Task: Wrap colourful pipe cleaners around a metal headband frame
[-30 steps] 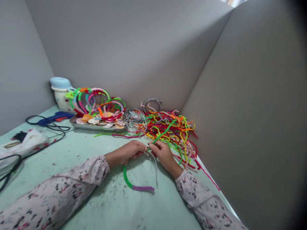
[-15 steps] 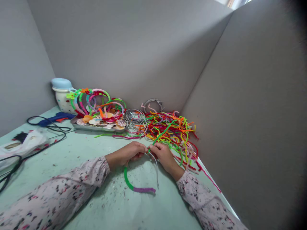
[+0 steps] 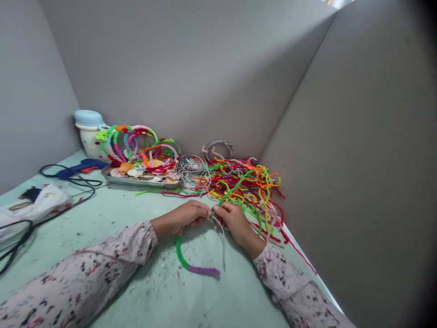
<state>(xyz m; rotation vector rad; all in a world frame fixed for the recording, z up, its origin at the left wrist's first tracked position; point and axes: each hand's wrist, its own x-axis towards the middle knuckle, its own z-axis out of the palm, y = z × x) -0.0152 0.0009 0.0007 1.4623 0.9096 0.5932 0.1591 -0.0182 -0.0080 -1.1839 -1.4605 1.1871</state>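
Observation:
Over the middle of the table, my left hand [image 3: 191, 215] is closed around a wire ring partly wrapped in fuzzy pipe cleaner. Its green and purple wrapped end [image 3: 184, 262] curves out below that hand, while a bare grey wire [image 3: 223, 241] hangs from between my hands. My right hand [image 3: 232, 218] pinches a green pipe cleaner [image 3: 234, 187] close to the left fingertips; the long free end of it points up and away to the right. Where the green strand meets the wire is mostly hidden by my fingers.
Behind my hands lie a heap of coloured pipe cleaners [image 3: 252, 177] and coils of bare wire [image 3: 194, 171]. A metal tray [image 3: 143, 183] holds shells and wrapped rings. Farther left are a lidded jar [image 3: 90, 136], a blue glue gun [image 3: 80, 168], a black cord [image 3: 92, 189] and a plastic bag [image 3: 51, 200].
Both hands stay together at the wire in nearly the same grip. The purple end has shifted very slightly left and the whole view has moved a little.

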